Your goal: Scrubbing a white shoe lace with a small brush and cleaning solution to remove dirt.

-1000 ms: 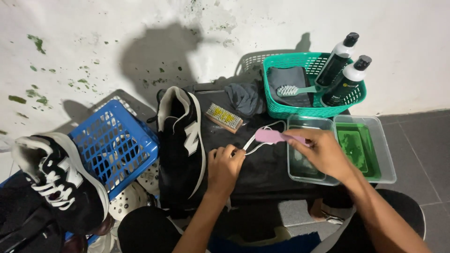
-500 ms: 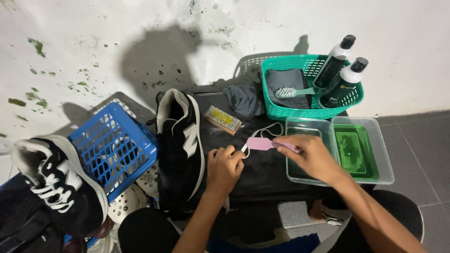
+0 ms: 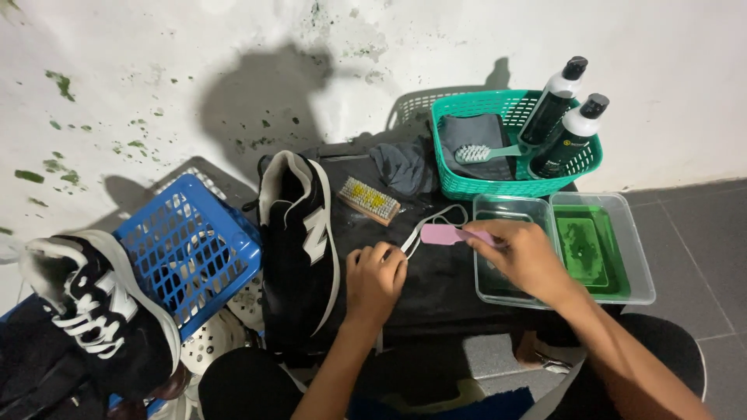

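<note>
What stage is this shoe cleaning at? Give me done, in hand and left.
Done, it seems: the black shoe on the dark mat has no lace in its eyelets. In hand: the right hand holds a pink brush against the white lace, which the left hand pins to the mat. Left, probably: the second shoe, beside the blue basket, remains laced; the wooden brush lies unused.

Bottles (image 3: 562, 117): two, black with white shoulders and black caps, leaning in green basket (image 3: 467, 187), right end
Labels: small mark on the nearer bottle, unreadable
Signs, screens: none
</note>
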